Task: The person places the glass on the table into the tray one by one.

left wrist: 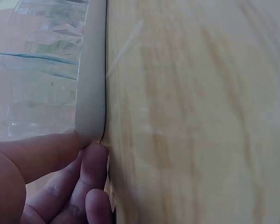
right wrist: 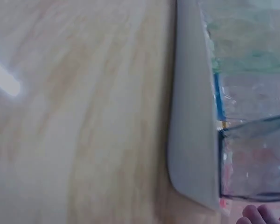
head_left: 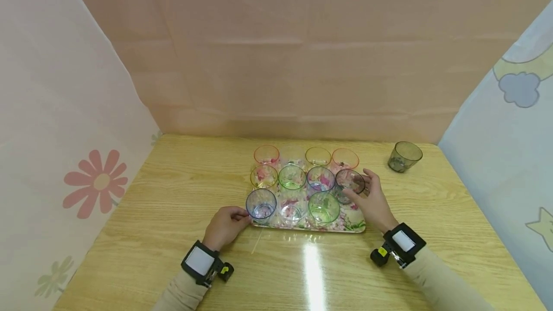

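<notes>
A floral tray (head_left: 354, 223) holds rows of clear tinted cups. At its near left corner my left hand (head_left: 224, 228) pinches the edge, the thumb (left wrist: 46, 154) above and fingers below in the left wrist view. Beside that hand stands a blue-rimmed cup (head_left: 261, 205). My right hand (head_left: 375, 206) holds a grey cup (head_left: 350, 182) at the right end of the middle row, thumb on its near side and fingers round the far side. In the right wrist view the grey cup (right wrist: 256, 158) is above the tray rim (right wrist: 193, 112), with only fingertips (right wrist: 254, 214) showing.
A dark smoky cup (head_left: 404, 157) stands alone on the wooden table (head_left: 194, 172) at the back right. A green cup (head_left: 324, 208) ends the front row, with bare tray to its right. A draped backdrop (head_left: 302, 61) and side sheets enclose the table.
</notes>
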Tool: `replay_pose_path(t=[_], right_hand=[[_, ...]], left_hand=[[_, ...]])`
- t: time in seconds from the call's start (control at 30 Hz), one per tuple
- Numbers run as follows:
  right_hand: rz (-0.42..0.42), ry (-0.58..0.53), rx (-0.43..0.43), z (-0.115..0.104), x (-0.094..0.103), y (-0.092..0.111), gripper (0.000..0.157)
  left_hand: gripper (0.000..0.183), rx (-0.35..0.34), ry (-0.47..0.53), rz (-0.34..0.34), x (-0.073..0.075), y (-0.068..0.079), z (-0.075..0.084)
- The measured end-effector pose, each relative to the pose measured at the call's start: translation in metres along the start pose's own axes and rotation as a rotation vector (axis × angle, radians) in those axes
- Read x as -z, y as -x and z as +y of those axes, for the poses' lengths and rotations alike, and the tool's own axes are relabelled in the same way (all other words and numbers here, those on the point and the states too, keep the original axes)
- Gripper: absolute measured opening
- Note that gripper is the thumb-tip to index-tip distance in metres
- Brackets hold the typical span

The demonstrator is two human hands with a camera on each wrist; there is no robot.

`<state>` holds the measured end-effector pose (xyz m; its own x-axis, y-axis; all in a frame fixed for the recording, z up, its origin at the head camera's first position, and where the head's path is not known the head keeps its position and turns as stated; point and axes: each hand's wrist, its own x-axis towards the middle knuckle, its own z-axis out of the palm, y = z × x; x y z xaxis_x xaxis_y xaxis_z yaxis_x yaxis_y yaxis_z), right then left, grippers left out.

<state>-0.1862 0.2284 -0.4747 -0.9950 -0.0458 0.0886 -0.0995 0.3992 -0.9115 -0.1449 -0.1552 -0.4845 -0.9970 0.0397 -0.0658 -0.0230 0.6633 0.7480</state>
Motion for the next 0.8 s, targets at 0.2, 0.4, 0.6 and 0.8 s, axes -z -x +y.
replay_pose_path(t=[0.2,0.4,0.6,0.8], right_hand=[[0.135,-0.033,0.124,-0.008,0.023,-0.004,0.065],[0.314,-0.024,0.181,-0.017,0.058,-0.023,0.064],[0.430,0.060,0.100,-0.021,0.094,-0.044,0.076],[0.494,0.127,0.030,-0.017,0.121,-0.062,0.091]], left_hand=[[0.020,-0.001,0.002,0.000,0.000,0.001,0.000],[0.018,-0.001,0.006,-0.006,0.001,0.000,0.002],[0.017,0.006,0.001,-0.004,0.001,0.000,0.003],[0.018,-0.001,0.002,-0.001,0.000,0.001,0.000]])
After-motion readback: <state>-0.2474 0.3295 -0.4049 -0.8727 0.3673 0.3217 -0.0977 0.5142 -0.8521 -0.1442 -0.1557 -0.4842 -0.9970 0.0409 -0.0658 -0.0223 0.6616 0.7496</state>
